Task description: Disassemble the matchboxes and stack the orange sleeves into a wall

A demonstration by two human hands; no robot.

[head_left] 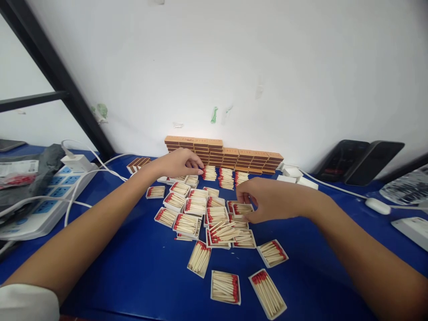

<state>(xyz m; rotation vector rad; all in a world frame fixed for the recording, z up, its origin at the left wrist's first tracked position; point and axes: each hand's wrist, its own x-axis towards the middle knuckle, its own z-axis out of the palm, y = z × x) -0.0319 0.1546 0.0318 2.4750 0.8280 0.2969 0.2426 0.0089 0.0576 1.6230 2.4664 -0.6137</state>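
A: We have the left hand (185,162) loosely curled, thumb and fingertips close together at the left heap of loose matches (210,173); we can't tell whether it pinches one.

B: Our right hand (261,198) arches over a filled tray (242,209), fingers half bent at its right end, and we can't make out any firm hold.

A: Between our forearms, open trays of matches (195,206) crowd the middle of the table (133,267), some resting on others, red heads showing.

B: Four more trays (225,286) lie nearer the front edge, and we see a stepped stack of matchboxes (223,157) along the back edge.

A: Out wide, a power strip (62,189) sits by the left edge; two dark devices (373,162) lean near the back right corner.
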